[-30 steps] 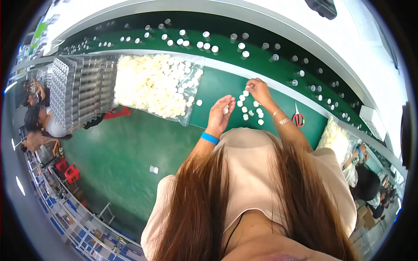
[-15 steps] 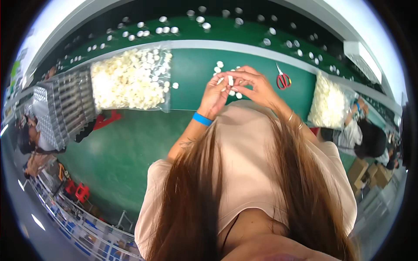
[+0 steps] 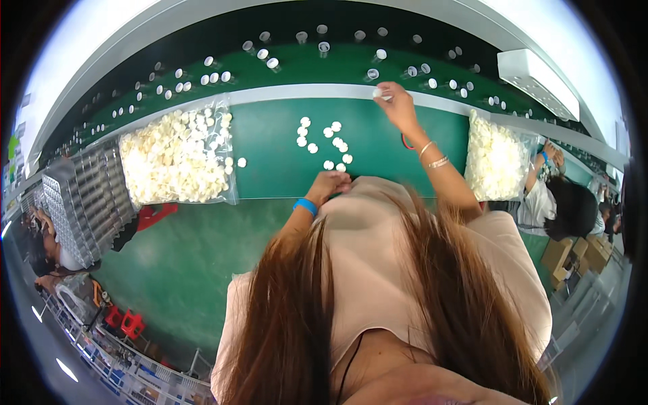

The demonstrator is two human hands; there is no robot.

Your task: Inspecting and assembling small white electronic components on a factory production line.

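My right hand (image 3: 395,102) reaches far forward to the white rail at the edge of the green conveyor belt (image 3: 304,64) and pinches a small clear capped bottle (image 3: 383,94). My left hand (image 3: 329,183) rests near the table's front edge, fingers curled; whether it holds anything is hidden. Several loose white caps (image 3: 324,143) lie on the green table between my hands. A blue band (image 3: 305,205) circles my left wrist.
A clear bag of white caps (image 3: 177,156) lies at the left, another bag (image 3: 496,155) at the right. Many small bottles (image 3: 216,74) ride on the belt. A tray of clear bottles (image 3: 81,199) sits far left. Another person (image 3: 563,202) works at the right.
My hands, joined in front of my chest half a second ago, have parted. The right hand has stretched forward to the belt edge with a bottle; the left has dropped toward the table's near edge.
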